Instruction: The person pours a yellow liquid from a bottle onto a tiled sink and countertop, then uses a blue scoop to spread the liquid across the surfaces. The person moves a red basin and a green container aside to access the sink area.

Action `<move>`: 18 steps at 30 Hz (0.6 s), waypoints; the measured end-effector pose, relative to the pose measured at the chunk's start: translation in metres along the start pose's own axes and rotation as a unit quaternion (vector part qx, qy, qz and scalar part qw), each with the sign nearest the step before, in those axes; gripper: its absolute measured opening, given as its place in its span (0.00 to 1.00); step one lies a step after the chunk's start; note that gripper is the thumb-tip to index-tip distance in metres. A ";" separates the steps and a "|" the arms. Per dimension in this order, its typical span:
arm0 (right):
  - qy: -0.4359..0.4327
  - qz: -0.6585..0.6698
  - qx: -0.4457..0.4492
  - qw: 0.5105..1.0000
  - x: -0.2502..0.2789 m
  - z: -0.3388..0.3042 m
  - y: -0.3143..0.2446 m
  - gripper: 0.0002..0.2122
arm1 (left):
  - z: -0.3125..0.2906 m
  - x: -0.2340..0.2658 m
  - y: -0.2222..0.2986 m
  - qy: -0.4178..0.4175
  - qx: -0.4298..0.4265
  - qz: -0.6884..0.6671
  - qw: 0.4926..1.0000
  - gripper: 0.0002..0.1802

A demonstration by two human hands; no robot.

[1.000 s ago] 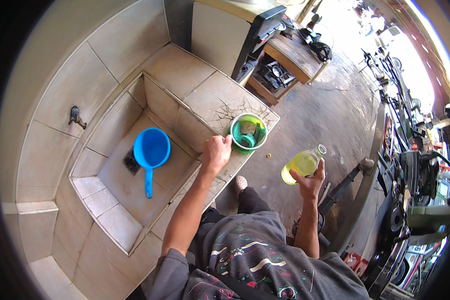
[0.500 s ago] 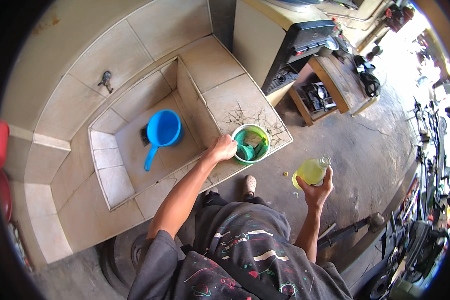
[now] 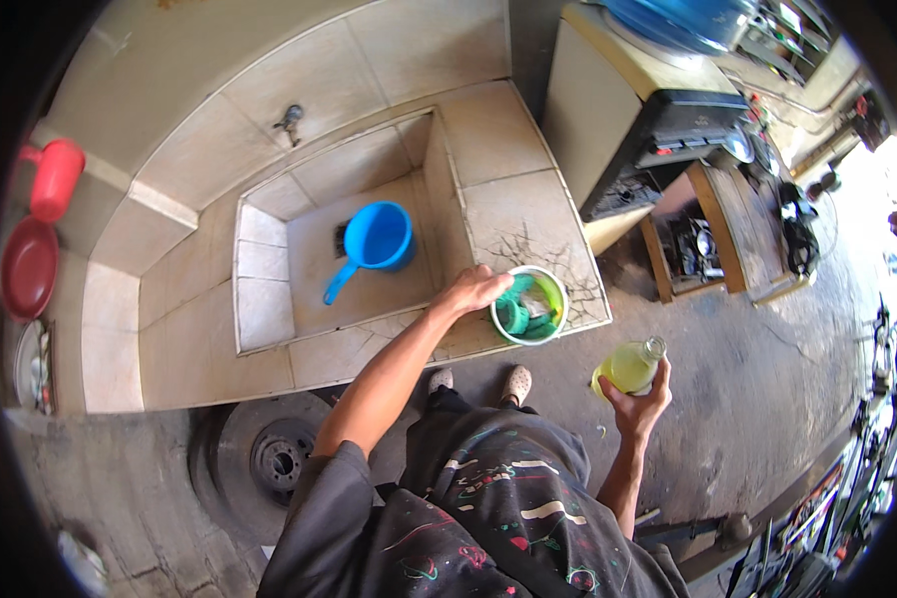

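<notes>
My left hand is closed on the rim of a small white tub at the front corner of the tiled sink counter. Inside the tub lie a green scrubbing cloth or sponge and something bright yellow-green along the far side. Out to the right, above the floor, my right hand is wrapped round a clear bottle of yellowish liquid. Its uncapped-looking mouth points up and slightly right. A blue dipper rests in the sink basin, handle toward me.
A tap juts from the wall behind the tiled sink. At left hang a red pitcher and a dark red basin. A wheel with tyre lies under the counter. An oven and a wooden bench stand right.
My view has swung left, bringing the red pitcher, the basin and the wheel into sight. Both hands keep their holds on the tub and the bottle.
</notes>
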State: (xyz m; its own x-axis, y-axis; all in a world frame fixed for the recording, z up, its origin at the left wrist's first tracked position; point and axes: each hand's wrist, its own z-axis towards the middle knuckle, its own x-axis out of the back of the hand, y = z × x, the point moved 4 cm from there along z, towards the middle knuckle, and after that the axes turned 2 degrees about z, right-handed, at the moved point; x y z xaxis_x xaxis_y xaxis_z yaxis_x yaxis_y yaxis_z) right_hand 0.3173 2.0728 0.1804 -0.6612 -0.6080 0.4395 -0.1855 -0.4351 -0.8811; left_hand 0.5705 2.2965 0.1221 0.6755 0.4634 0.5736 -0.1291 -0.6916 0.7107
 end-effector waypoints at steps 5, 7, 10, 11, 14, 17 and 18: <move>-0.004 -0.020 0.032 0.999 0.001 0.007 -0.003 0.37 | -0.001 -0.003 -0.005 -0.063 0.105 -0.152 0.981 0.25; -0.006 -0.014 0.029 0.999 0.005 0.006 -0.003 0.37 | -0.001 -0.006 -0.004 -0.105 0.100 -0.202 0.969 0.29; -0.003 0.005 0.019 1.000 0.011 0.003 -0.002 0.35 | -0.003 -0.011 -0.005 -0.130 0.097 -0.264 0.951 0.31; -0.002 0.010 0.020 1.000 0.013 0.002 -0.002 0.35 | -0.004 -0.013 -0.004 -0.136 0.089 -0.291 0.943 0.29; 0.002 0.058 0.010 0.998 0.015 -0.002 -0.001 0.34 | -0.007 -0.015 -0.008 -0.137 0.091 -0.330 0.930 0.24; 0.014 0.061 0.031 0.998 0.017 -0.003 -0.002 0.34 | -0.013 -0.010 -0.014 -0.111 0.083 -0.367 0.920 0.20; 0.020 0.050 0.043 0.998 0.017 -0.002 -0.003 0.34 | -0.017 -0.002 -0.018 -0.097 0.078 -0.381 0.916 0.19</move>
State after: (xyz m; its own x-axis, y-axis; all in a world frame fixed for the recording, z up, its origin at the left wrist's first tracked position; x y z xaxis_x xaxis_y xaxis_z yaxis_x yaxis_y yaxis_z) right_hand 0.3053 2.0647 0.1899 -0.7021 -0.6252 0.3410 -0.0553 -0.4295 -0.9014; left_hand 0.5593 2.3172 0.1146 0.6441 0.7484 -0.1583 0.5286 -0.2859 0.7993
